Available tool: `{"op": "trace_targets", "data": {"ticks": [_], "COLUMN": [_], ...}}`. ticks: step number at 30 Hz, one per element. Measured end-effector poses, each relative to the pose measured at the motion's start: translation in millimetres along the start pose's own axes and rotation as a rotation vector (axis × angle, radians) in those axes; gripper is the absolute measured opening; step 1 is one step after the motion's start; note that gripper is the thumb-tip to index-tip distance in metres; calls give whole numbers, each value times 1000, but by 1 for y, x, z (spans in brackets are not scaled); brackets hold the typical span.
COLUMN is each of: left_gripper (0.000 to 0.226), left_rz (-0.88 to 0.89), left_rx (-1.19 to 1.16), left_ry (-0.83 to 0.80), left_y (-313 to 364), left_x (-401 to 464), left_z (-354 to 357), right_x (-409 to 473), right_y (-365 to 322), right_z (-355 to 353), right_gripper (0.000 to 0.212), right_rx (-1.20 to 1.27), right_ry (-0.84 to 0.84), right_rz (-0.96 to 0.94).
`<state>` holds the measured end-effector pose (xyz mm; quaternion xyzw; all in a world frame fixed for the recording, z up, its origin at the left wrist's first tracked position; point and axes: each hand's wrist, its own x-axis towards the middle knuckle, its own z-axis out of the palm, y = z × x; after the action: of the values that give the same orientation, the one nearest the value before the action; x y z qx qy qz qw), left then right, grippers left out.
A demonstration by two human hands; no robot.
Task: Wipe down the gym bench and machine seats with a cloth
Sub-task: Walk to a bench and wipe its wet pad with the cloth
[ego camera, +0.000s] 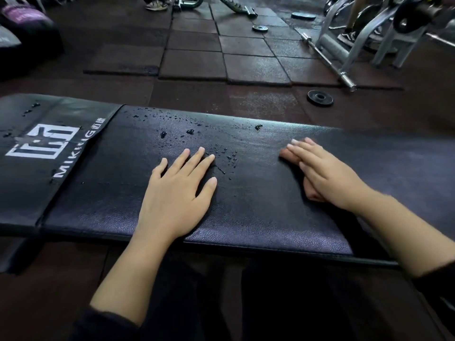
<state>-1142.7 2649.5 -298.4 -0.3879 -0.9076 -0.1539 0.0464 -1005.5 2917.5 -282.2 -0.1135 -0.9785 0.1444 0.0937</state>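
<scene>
We see our bare left hand and right hand, forearms uncovered, dark sleeves pushed back.

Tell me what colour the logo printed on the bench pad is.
White logo on the black bench pad, seen in the head view.

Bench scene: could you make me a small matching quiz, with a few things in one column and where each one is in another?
Things:
1. left hand
2. right hand
3. droplets
4. barbell

Places:
A. on the floor beyond the bench
B. flat on the bench, beside the logo panel
C. on the pad beyond the fingers
D. on the bench's right part, fingers straight

Pairs: 1-B, 2-D, 3-C, 4-A
</scene>
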Motion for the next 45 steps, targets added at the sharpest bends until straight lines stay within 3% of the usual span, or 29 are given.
{"op": "trace_targets", "data": {"ticks": [4, 8, 11, 16, 22, 25, 30, 38, 45], "left_gripper": [68, 68, 69, 68, 63, 66, 59, 64, 65], "left_rz": [-5, 1, 1, -8, -55, -102, -134, -171, -216], "left_rx": [9, 21, 15, 7, 6, 39, 59, 40, 57], "left_ry": [-1, 6, 4, 8, -10, -22, -14, 14, 22], "left_y": [0, 0, 0, 0, 1, 1, 0, 4, 5], "left_x": [0, 1, 1, -1, 0, 1, 3, 6, 11], "left_z": [1, 0, -1, -2, -2, -1, 0, 0, 1], "right_x": [-38, -9, 33, 24, -36, -16, 44, 34, 120], "right_y": [-49, -86, -64, -5, -51, -74, -92, -98, -91], "right_z": [14, 28, 26, 6, 13, 22, 29, 35, 47], "right_gripper": [52, 52, 51, 40, 51, 49, 36, 49, 46], "right_rx": [-40, -35, 0, 61, 33, 68, 152, -18, -22], "right_ry": [27, -9, -81, 15, 80, 52, 38, -68, -119], "right_rz": [-120, -234, -168, 36, -80, -161, -70, -124, -181]}}
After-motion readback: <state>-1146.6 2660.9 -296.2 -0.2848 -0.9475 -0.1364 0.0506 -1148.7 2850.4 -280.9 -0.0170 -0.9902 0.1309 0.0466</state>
